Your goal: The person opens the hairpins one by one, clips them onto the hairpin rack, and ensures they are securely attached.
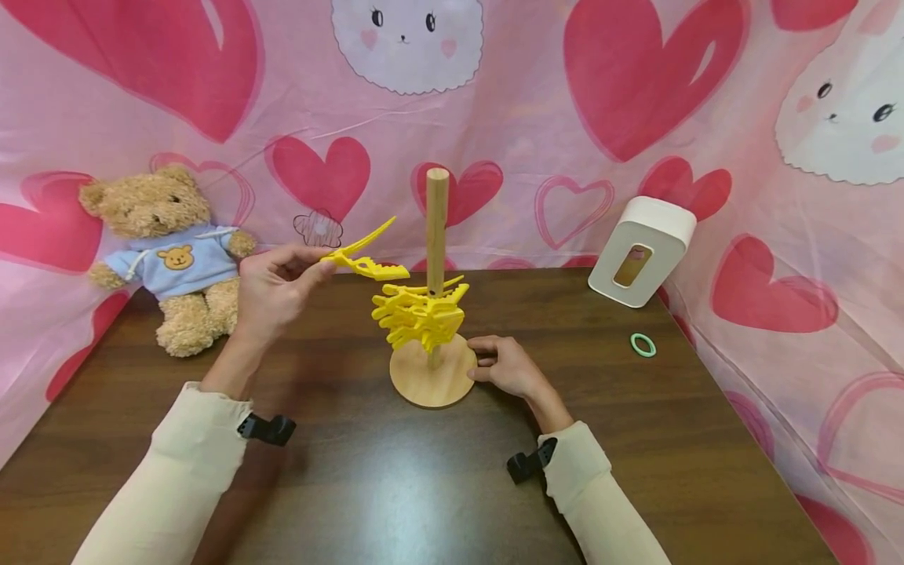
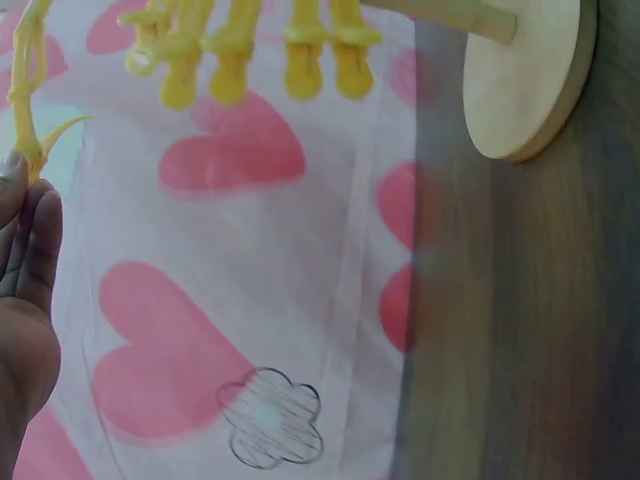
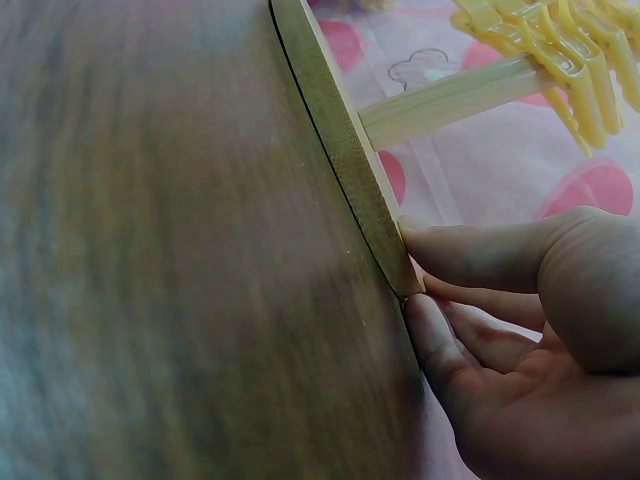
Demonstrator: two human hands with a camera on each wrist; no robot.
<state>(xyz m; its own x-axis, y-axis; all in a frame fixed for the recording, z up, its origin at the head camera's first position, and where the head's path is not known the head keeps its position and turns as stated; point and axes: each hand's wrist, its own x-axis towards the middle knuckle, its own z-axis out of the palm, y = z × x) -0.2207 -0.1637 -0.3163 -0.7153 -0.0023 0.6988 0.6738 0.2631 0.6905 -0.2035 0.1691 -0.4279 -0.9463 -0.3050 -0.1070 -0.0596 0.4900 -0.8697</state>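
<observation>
A wooden stand has an upright post (image 1: 437, 224) on a round base (image 1: 420, 384). Several yellow alligator hair clips (image 1: 424, 315) are clustered around the post, about halfway up. To their left, my left hand (image 1: 271, 292) pinches another yellow hair clip (image 1: 369, 267) by its handle end between thumb and fingers. Its jaws are spread and point toward the post, just above the cluster. At the base's right edge is my right hand (image 1: 514, 369). In the right wrist view, its thumb and fingers (image 3: 480, 255) pinch the rim of the base.
A teddy bear (image 1: 187, 259) in a blue top sits at the back left against the heart-patterned cloth (image 1: 523, 94). At the back right stands a white box (image 1: 603, 271) with an oval window. A green ring (image 1: 643, 336) lies in front of it on the brown table (image 1: 339, 479).
</observation>
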